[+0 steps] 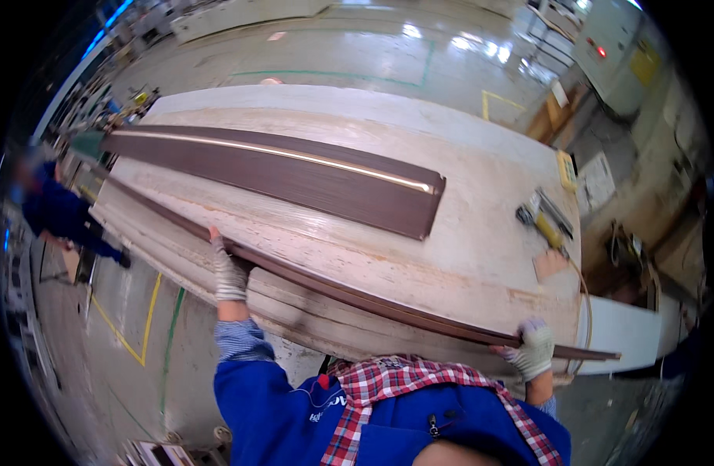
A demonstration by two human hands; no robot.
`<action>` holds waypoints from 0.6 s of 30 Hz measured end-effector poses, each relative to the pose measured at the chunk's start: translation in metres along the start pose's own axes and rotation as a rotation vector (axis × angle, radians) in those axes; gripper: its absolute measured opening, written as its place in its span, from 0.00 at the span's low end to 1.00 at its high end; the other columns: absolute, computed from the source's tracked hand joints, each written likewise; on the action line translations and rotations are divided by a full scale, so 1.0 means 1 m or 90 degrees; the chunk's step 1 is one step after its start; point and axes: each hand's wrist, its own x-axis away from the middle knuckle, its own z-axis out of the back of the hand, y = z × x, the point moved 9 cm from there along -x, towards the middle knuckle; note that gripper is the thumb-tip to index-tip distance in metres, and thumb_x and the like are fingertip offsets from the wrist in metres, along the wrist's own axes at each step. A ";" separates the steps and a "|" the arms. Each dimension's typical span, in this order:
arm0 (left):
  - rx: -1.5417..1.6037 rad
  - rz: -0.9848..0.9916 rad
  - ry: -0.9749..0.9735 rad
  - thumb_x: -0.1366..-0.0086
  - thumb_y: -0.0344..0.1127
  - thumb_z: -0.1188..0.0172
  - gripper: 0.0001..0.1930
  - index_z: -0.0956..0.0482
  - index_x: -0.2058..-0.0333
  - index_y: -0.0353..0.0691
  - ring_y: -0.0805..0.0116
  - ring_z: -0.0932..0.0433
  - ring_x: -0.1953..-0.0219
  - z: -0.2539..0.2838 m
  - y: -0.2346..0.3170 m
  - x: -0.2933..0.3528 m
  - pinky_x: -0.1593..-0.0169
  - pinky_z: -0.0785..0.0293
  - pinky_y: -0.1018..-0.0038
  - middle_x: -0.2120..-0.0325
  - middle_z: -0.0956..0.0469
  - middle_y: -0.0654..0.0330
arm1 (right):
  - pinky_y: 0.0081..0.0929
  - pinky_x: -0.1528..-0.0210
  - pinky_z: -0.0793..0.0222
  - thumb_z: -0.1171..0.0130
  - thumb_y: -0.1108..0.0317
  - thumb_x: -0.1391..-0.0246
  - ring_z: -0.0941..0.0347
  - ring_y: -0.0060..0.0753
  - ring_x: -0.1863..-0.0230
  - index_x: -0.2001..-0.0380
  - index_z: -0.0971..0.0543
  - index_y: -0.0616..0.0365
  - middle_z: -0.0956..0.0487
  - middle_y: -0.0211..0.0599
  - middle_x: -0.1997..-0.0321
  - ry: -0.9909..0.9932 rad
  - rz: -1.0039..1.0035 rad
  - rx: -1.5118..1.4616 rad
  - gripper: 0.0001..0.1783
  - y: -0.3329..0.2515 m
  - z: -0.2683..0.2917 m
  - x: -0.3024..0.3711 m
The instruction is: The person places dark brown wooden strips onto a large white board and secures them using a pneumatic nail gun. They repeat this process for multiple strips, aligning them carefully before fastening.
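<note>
Silver-and-yellow hand tools (548, 228) lie by the pale table's (481, 264) right edge; our gloved left hand (229, 272) and right hand (536, 349), spread wide, hold a long brown strip (357, 299).

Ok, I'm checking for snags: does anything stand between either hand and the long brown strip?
Nothing visible does, apart from the gloves: the left hand and right hand both hold the long brown strip near the close edge of the table.

- 2 gloved hands (230, 273) (534, 349), lower half
- 1 long strip (357, 296), left edge to lower right
- 1 wide panel (295, 182), centre
- 1 gold line (372, 174) on panel
- 1 table (489, 217), middle
- 1 co-worker (62, 206), far left
- 1 red light (602, 52), upper right
</note>
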 end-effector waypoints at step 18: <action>0.050 0.018 0.333 0.62 0.37 0.50 0.12 0.34 0.75 0.40 0.58 0.34 0.67 0.115 -0.029 0.026 0.60 0.34 0.64 0.72 0.33 0.58 | 0.42 0.43 0.40 0.45 0.72 0.64 0.37 0.52 0.43 0.43 0.39 0.49 0.36 0.53 0.42 -0.343 -0.005 0.073 0.38 -0.014 -0.098 0.060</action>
